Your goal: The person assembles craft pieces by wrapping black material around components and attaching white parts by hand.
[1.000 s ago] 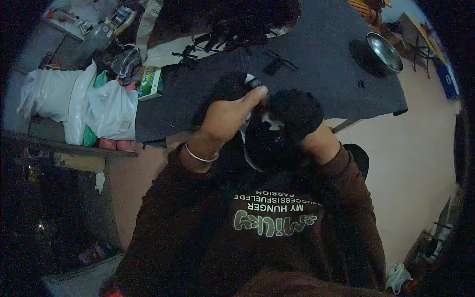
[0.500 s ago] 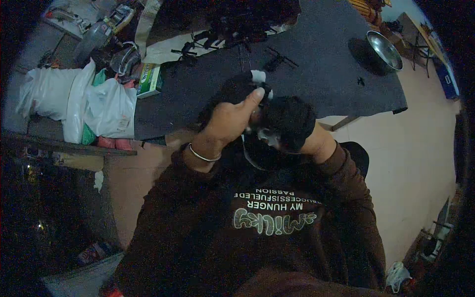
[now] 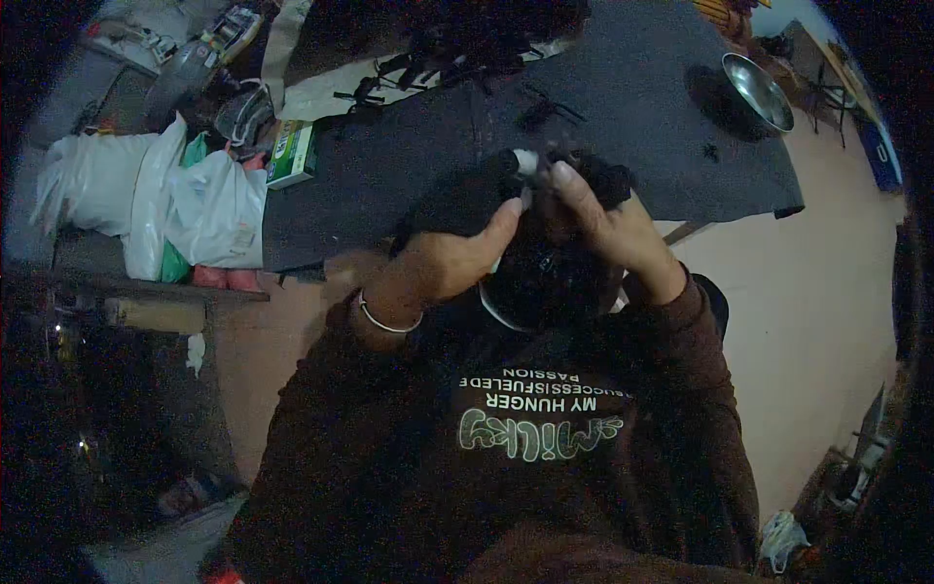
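Note:
Over the near edge of the dark cloth-covered table, my left hand, with a bangle at the wrist, is closed round a black item. A small white piece shows at that item's tip, just beyond the left thumb. Close beside it, my right hand is bent with its thumb toward the white piece, against dark material. Blur and darkness hide the fingers and what joins the two. A dark rounded form with a pale rim lies below and between the hands.
Small black parts lie along the far left of the table, with another black part beyond my hands. A metal bowl sits at the right. Left are a green-and-white box and white plastic bags.
The right hand has turned, so its thumb now shows beside the white piece. The white piece has shifted slightly right and down since half a second ago. The left hand has moved little.

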`<state>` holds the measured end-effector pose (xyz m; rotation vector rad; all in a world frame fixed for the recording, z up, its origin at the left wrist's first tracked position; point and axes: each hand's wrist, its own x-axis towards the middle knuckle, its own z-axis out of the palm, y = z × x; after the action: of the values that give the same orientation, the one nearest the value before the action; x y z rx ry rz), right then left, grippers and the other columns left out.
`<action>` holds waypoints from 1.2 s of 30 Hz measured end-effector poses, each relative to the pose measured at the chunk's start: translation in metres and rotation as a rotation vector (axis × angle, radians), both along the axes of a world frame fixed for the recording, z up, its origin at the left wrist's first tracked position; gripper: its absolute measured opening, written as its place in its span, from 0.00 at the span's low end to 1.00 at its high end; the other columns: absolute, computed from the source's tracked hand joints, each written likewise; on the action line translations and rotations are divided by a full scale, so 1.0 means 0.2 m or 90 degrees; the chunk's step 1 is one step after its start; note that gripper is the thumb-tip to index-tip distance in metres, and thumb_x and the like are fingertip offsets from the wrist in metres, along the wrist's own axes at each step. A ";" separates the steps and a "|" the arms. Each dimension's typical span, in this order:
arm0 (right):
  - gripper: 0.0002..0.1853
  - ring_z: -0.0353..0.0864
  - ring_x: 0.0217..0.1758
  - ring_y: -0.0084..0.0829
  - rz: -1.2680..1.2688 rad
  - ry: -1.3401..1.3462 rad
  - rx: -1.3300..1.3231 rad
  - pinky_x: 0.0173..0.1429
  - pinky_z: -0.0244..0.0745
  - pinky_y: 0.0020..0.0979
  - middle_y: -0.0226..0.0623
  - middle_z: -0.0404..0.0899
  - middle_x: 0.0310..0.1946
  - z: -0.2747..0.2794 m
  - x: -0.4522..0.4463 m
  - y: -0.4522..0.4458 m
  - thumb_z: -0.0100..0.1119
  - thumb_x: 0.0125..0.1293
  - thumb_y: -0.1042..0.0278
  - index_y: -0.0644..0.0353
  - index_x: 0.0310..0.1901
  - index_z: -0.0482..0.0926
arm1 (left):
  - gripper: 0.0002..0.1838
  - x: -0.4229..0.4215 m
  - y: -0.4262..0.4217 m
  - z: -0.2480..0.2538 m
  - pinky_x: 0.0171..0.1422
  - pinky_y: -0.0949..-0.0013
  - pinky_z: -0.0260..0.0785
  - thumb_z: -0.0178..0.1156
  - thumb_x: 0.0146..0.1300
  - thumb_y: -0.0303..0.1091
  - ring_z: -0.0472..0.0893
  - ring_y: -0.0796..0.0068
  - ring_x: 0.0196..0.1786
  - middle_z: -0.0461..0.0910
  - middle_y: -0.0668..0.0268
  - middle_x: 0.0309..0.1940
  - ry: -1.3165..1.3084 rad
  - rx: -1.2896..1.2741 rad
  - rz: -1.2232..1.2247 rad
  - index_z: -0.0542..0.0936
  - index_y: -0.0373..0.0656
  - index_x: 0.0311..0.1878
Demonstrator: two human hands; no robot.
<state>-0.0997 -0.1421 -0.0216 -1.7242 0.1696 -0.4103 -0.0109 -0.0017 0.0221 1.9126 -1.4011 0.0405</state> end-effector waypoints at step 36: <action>0.12 0.71 0.28 0.19 0.078 0.054 -0.087 0.34 0.67 0.22 0.30 0.75 0.25 -0.05 0.00 0.01 0.56 0.53 0.64 0.62 0.36 0.75 | 0.12 0.18 0.11 -0.15 0.35 0.70 0.72 0.51 0.54 0.28 0.78 0.65 0.30 0.76 0.54 0.31 -0.205 0.053 -0.105 0.74 0.42 0.43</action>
<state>-0.1007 -0.1400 -0.0323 -1.8763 0.0972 -0.2637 0.0254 0.0200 -0.0083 1.9110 -1.7966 0.2219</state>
